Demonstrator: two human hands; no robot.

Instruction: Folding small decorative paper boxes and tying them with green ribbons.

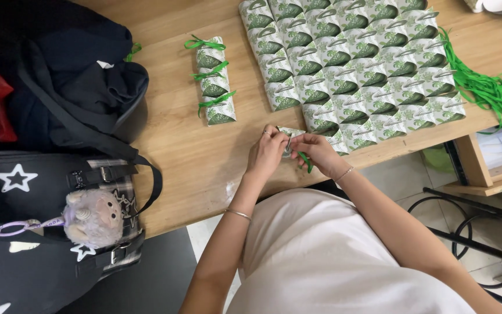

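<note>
Soft, even indoor light falls from above onto my wooden surface, bright without harsh glare. My hands cast only faint shadows near its edge. The dark bags at my left swallow detail in near-black. Focus is sharp at centre; the wide lens bends and stretches things toward the corners.

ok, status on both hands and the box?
Left hand and right hand both pinching one small box with green ribbon at the table edge. Nothing in the way.
</note>
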